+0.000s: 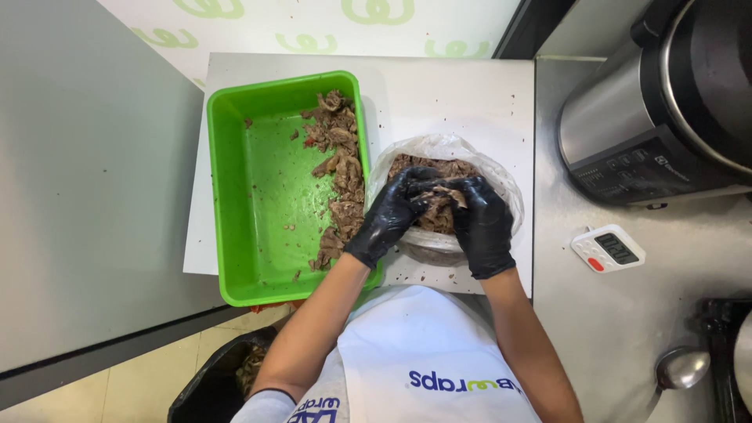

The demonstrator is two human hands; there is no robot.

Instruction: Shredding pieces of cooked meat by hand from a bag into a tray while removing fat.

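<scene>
Both gloved hands meet over the open bag (501,176) of shredded meat (435,215). The left hand (389,215) and right hand (481,223) curl around one clump between their fingertips, pinching it half shut. The meat looks soft, moist and stringy, light but slippery, so it likely handles best gathered in loose handfuls. More meat lies in the green tray (251,204) just left of the left hand.

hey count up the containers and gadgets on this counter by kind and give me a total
Green tray: 1
Clear plastic bag of shredded meat: 1
White cutting board: 1
Metal cooker: 1
White digital timer: 1
Ladle: 1
Total: 6
</scene>
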